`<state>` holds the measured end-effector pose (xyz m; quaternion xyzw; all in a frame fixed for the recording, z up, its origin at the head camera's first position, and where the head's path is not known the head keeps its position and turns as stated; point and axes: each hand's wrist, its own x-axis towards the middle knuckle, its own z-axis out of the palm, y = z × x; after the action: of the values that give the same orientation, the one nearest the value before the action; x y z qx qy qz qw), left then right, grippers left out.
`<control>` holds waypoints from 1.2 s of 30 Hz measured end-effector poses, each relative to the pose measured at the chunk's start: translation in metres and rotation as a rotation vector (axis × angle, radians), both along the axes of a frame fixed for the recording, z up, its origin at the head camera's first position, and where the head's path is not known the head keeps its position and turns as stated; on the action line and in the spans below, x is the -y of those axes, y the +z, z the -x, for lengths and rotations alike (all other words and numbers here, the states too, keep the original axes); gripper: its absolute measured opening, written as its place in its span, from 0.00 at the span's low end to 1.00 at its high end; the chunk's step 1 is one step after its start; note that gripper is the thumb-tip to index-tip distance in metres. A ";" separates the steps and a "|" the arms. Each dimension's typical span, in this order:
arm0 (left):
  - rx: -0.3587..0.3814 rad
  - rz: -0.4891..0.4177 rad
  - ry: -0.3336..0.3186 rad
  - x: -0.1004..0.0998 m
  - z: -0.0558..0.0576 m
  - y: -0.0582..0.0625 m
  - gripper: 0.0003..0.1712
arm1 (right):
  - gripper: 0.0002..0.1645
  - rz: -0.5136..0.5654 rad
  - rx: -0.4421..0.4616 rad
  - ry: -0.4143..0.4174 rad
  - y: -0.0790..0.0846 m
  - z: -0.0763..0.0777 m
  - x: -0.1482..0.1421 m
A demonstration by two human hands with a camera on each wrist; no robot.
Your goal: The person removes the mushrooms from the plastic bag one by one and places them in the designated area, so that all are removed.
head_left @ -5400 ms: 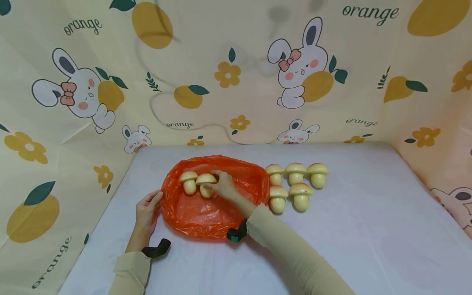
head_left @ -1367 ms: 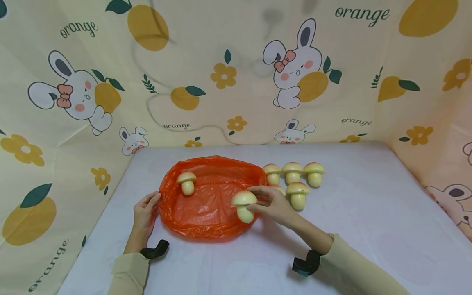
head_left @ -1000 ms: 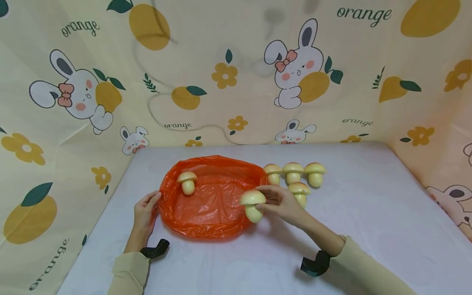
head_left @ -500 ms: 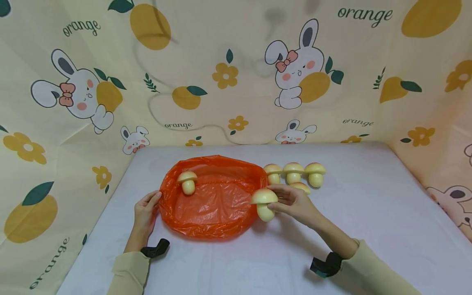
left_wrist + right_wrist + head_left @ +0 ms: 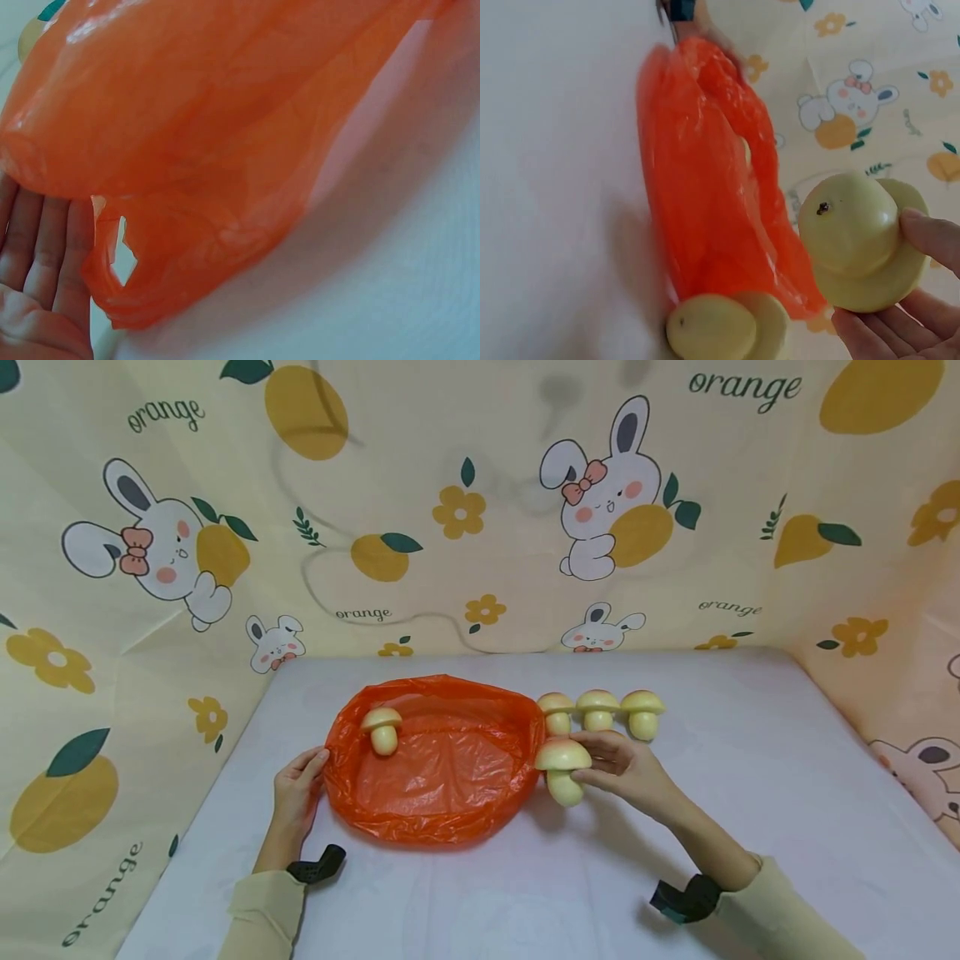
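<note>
A pale yellow toy mushroom (image 5: 562, 755) is gripped by my right hand (image 5: 637, 772), just beyond the right rim of a red plastic bag (image 5: 431, 789). In the right wrist view, thumb and fingers hold this mushroom (image 5: 851, 225) by its cap, the rounded stem facing the camera. My left hand (image 5: 295, 793) pinches the bag's left rim; in the left wrist view its straight fingers (image 5: 45, 247) reach the bag's edge, the thumb out of sight. The bag's mouth is spread wide, with one mushroom (image 5: 383, 732) lying inside at the left.
Behind my right hand, a row of mushrooms (image 5: 597, 710) lies on the white table (image 5: 465, 902) right of the bag. Another mushroom (image 5: 712, 328) by the bag shows in the right wrist view. A patterned cloth (image 5: 517, 568) hangs behind and at both sides.
My right hand has taken a mushroom from beside the other one in the bag and carried it right, past the bag's right rim. My left hand has stayed at the left rim.
</note>
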<state>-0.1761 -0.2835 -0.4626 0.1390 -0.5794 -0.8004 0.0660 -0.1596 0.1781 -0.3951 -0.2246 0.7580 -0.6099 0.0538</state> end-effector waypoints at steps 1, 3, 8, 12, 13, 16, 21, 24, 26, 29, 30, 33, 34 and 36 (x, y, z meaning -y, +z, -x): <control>-0.001 0.002 -0.001 0.000 0.000 0.000 0.12 | 0.29 -0.011 0.007 -0.014 0.001 0.000 -0.002; -0.001 0.003 -0.001 0.000 0.000 0.000 0.12 | 0.29 -0.027 0.013 -0.030 0.002 -0.001 -0.006; 0.004 0.008 -0.002 0.000 0.000 0.000 0.12 | 0.29 -0.021 -0.021 -0.046 0.001 -0.002 -0.016; 0.001 0.002 -0.007 0.000 0.000 0.000 0.12 | 0.29 -0.011 -0.025 -0.058 0.001 -0.003 -0.022; -0.001 -0.001 -0.009 0.000 0.000 0.000 0.12 | 0.29 -0.012 -0.019 -0.060 0.002 -0.003 -0.023; -0.005 0.001 -0.006 0.000 0.000 0.000 0.12 | 0.29 -0.021 -0.008 -0.072 0.003 -0.002 -0.028; -0.025 -0.001 -0.001 0.001 0.001 -0.003 0.13 | 0.29 0.010 -0.022 -0.069 0.003 -0.001 -0.037; -0.025 0.000 -0.001 0.001 0.001 -0.003 0.13 | 0.28 0.030 -0.033 -0.068 0.002 -0.001 -0.044; -0.018 0.002 -0.002 0.001 0.002 -0.002 0.13 | 0.27 0.028 -0.037 -0.078 0.003 -0.002 -0.048; -0.006 0.005 0.001 0.001 0.002 -0.001 0.13 | 0.26 0.030 -0.043 -0.094 0.002 -0.001 -0.055; -0.005 0.006 0.000 0.001 0.002 -0.001 0.12 | 0.26 0.037 -0.040 -0.098 0.001 -0.001 -0.058; -0.002 0.005 -0.002 0.001 0.002 -0.001 0.12 | 0.25 0.038 -0.034 -0.119 -0.001 0.000 -0.064; -0.004 0.004 -0.003 0.001 0.002 -0.002 0.12 | 0.26 0.042 -0.031 -0.126 -0.002 0.000 -0.066; -0.010 0.003 -0.005 0.001 0.002 -0.002 0.12 | 0.26 0.043 -0.024 -0.140 -0.003 0.000 -0.071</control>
<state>-0.1780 -0.2846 -0.4649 0.1336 -0.5807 -0.8002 0.0672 -0.1596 0.2487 -0.3981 -0.1796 0.7593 -0.6255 -0.0030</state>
